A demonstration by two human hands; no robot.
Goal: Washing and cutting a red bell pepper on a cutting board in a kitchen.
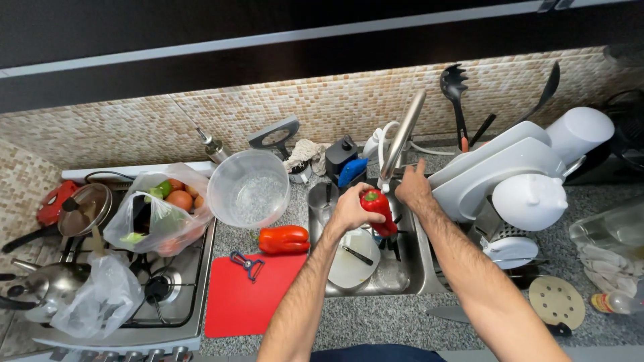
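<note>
My left hand [350, 208] grips a red bell pepper [378, 205] and holds it over the steel sink [417, 268], under the spout. My right hand [413, 188] rests on the base of the tall metal tap [404, 134], fingers up against it. In the sink below lie a white plate [355, 265] with a knife [357, 255] on it and a glass. A second red pepper [284, 239] lies on the counter left of the sink, just above a red cutting board [245, 305] that carries a peeler [247, 263].
A clear plastic bowl [248, 189] and a bag of vegetables [161, 214] sit left of the sink by the gas stove [168, 295] with pots. A dish rack [516, 181] with white plates and a jug stands right. A large knife [451, 313] lies near the front edge.
</note>
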